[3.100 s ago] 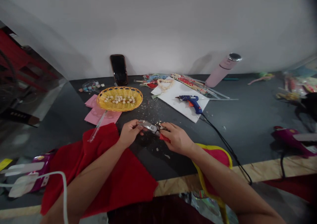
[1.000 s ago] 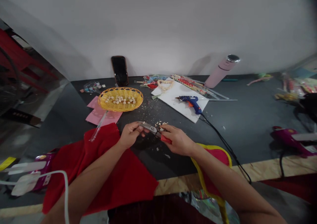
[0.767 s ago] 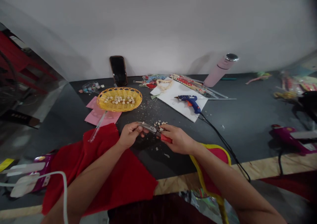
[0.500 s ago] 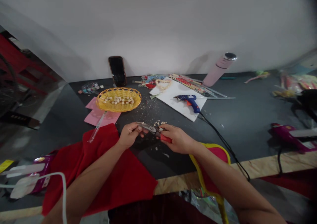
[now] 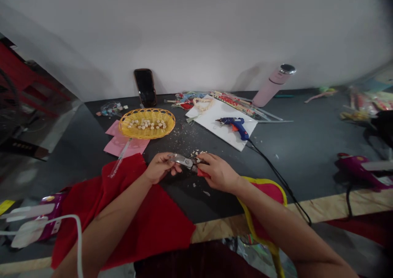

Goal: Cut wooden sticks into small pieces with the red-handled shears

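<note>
On the dark table (image 5: 307, 155) we count one red cloth (image 5: 166, 224) at the near left. Farther off lies one white sheet (image 5: 215, 122) with one blue glue gun (image 5: 237, 126) on it, and at the far left is one yellow basket (image 5: 146, 123) of pale beads. Our two forearms come in from the near edge and angle toward each other, so the hands meet low over the table on the near side of the basket. One pair of cutters (image 5: 184, 161) lies roughly level between them. Our right hand (image 5: 216, 173), knuckles up, is clenched around the red handles, and our left hand (image 5: 158, 169) pinches the metal head between thumb and fingertips. Pale scraps (image 5: 199, 152), too small for us to count, lie just beyond the cutters.
</note>
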`<state>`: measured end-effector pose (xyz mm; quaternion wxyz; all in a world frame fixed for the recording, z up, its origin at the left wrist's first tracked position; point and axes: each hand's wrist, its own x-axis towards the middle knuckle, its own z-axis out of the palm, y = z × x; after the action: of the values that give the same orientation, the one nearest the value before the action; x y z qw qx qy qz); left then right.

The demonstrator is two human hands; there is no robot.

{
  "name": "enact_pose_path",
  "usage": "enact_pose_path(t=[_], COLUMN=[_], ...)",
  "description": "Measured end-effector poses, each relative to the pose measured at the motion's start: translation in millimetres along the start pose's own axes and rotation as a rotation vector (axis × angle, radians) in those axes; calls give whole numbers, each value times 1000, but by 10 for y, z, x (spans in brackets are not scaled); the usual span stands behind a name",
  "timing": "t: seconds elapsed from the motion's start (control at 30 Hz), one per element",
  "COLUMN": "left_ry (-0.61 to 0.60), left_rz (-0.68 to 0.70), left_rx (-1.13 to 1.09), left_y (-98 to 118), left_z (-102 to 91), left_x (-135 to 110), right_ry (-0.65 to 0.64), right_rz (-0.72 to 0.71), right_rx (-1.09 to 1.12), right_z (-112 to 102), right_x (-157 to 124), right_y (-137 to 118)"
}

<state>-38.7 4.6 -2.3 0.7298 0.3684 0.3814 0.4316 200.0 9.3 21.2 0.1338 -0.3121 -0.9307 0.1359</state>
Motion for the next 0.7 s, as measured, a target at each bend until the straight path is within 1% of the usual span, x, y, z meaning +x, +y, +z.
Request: enact_pose_path(t=[0.1, 0.2, 0.3, 0.37, 0.43, 0.5, 0.7], left_ry=[25, 35, 114, 182, 222, 235, 184], left_rz=[25, 109, 225, 264, 270, 265, 254], left_rx=[34, 130, 242, 302, 352, 390, 462], left_y=[-38, -69, -65, -45, -23, -10, -28], left_z=[-10, -5, 15, 28, 35, 36, 15], left_x=[14, 32, 45, 45, 40, 34, 40], right_ry=[0, 13, 36, 42, 35, 11, -78], right_rz=[54, 94, 110, 121, 133, 137, 112], right_rx=[-8, -21, -35, -53, -78, -104, -126], right_z=[42, 79, 91, 82, 62, 34, -50], right_x=[-10, -19, -12, -1, 8, 12, 10], right_y=[-39, -59, -58, -57, -58, -61, -43])
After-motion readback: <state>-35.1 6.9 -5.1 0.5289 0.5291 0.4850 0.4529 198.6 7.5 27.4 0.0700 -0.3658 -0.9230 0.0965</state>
